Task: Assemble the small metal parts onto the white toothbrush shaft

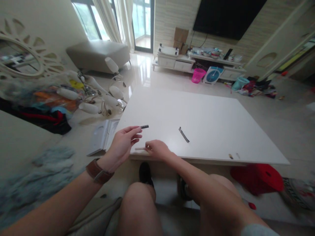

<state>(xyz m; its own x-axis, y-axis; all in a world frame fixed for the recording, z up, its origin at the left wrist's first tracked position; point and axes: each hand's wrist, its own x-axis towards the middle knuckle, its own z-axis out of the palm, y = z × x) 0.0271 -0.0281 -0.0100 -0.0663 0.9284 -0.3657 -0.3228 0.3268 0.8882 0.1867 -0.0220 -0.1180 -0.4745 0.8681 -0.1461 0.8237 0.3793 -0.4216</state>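
My left hand (128,141), with a brown band on its wrist, pinches a short, dark, narrow piece (145,126) between thumb and forefinger above the white table (209,114). Its other fingers are loosely curled. Low over the table's near edge, my right hand (157,149) is closed at the end of a thin, pale strip (139,148); its fingertips partly hide that end. To the right of both hands lies a slim, dark grey, metallic-looking piece (184,134), set at a slant. Its exact kind cannot be made out.
Two tiny items, one brownish (230,156) and one pale (237,155), lie near the table's front right edge. An open white box (99,137) and a lamp with several white shades (113,92) are at the left. A red cloth-like object (261,178) lies below right.
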